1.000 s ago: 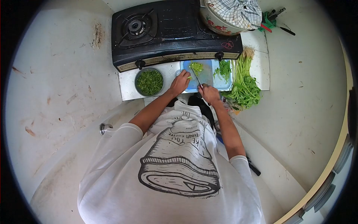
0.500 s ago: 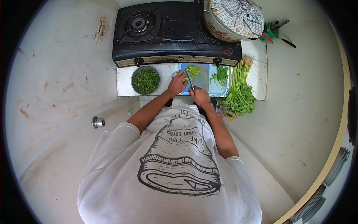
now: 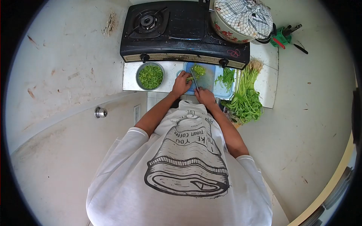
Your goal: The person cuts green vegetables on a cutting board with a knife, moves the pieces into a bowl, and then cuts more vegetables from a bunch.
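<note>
My right hand (image 3: 205, 96) is closed round the handle of a knife (image 3: 194, 78), whose blade points away from me over the blue cutting board (image 3: 207, 83). On the board's left side my left hand (image 3: 181, 84) pinches green stalks (image 3: 189, 78) against the blade. Chopped light green pieces (image 3: 198, 70) lie just right of the blade's tip. To the right, some cut leaves (image 3: 227, 78) rest on a light blue tray (image 3: 221, 92). A bowl (image 3: 138, 80) of finely chopped greens (image 3: 151, 77) stands to the left of my left hand.
A black two-burner stove (image 3: 184, 41) stands behind the board. On its right burner is a flowered pot (image 3: 230, 34) topped with a checked cloth (image 3: 247, 15). A bunch of leafy stalks (image 3: 247, 90) lies at the right, and a green basket (image 3: 280, 37) with utensils stands beyond.
The whole view has shifted slightly, so the stove and board sit farther right. Both hands keep their hold at the board.
</note>
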`<act>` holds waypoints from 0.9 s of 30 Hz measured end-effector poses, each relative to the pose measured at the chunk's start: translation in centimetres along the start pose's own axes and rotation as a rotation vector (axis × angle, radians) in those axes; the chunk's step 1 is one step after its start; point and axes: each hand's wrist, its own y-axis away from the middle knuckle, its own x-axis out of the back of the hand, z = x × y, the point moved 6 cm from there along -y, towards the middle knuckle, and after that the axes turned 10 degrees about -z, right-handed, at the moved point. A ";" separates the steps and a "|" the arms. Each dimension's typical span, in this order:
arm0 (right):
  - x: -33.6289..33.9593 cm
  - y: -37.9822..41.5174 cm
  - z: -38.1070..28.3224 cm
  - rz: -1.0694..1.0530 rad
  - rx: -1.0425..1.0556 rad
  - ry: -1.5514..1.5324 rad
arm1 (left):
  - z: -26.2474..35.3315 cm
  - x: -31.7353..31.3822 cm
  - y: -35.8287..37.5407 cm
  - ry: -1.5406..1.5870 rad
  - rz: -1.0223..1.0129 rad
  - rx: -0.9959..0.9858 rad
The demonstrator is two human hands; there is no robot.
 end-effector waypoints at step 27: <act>0.1 -1.8 -0.5 -0.113 0.000 0.038 | 0.2 0.2 -0.2 0.063 -0.031 0.061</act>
